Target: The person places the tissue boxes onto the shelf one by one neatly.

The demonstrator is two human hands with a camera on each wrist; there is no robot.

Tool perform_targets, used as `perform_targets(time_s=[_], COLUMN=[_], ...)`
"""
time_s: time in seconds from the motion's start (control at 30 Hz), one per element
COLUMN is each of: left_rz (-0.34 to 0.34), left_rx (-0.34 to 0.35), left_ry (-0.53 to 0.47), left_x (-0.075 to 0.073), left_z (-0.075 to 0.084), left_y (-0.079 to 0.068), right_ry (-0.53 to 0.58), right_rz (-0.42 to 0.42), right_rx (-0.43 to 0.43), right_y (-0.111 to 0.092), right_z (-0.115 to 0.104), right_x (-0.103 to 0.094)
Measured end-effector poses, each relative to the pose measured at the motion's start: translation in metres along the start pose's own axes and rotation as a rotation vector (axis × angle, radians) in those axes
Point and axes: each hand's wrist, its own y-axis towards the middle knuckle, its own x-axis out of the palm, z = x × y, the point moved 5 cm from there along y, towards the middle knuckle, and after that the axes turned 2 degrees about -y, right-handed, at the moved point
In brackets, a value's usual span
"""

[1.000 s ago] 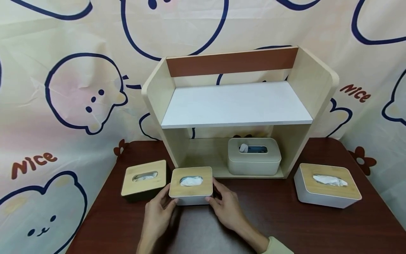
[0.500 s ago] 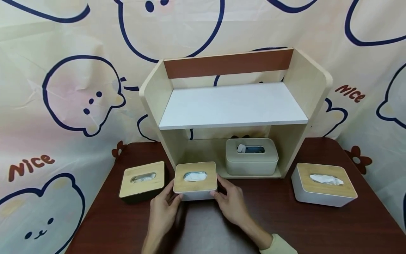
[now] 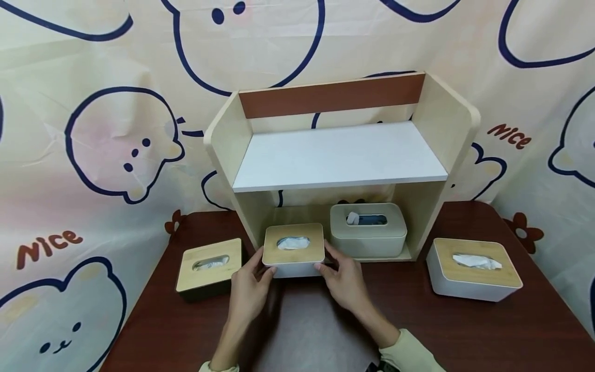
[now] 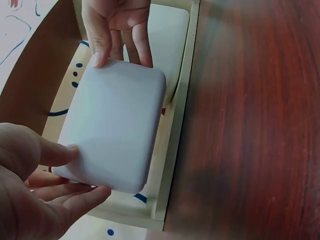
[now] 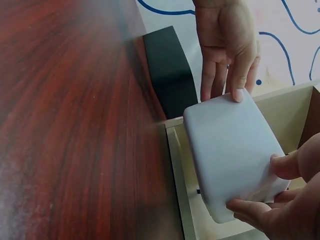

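A small tissue box with a white body and a bamboo-coloured lid is held at the lower left opening of a two-tier shelf. My left hand pinches its left end, thumb on the near side. On the opposite end, my right hand grips it the same way. Both wrist views show the white front of the box, tilted in those pictures, between thumbs and fingers. A cream tissue box stands inside the shelf's lower tier, just right of the held one.
On the dark wooden table, a dark green tissue box with a wooden lid lies left of the shelf. A larger white one stands at the right. Behind hangs a cartoon-print cloth.
Both hands have carried the small tissue box away from the body and a little right, from the table in front of the shelf to its lower left opening. The other boxes stay put.
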Motion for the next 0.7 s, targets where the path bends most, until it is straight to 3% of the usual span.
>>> perform_targets(time_s=[0.37, 0.7], left_rz=[0.077, 0.066], left_rx=[-0.007, -0.023], left_ry=[0.083, 0.055], left_x=[0.007, 0.016], left_z=[-0.004, -0.007], left_y=[0.013, 0.031], right_ry=[-0.037, -0.001], right_rz=[0.114, 0.184], right_rx=[-0.011, 0.004], right_y=[0.013, 0.023], right_z=[0.002, 0.009], right_x=[0.004, 0.008])
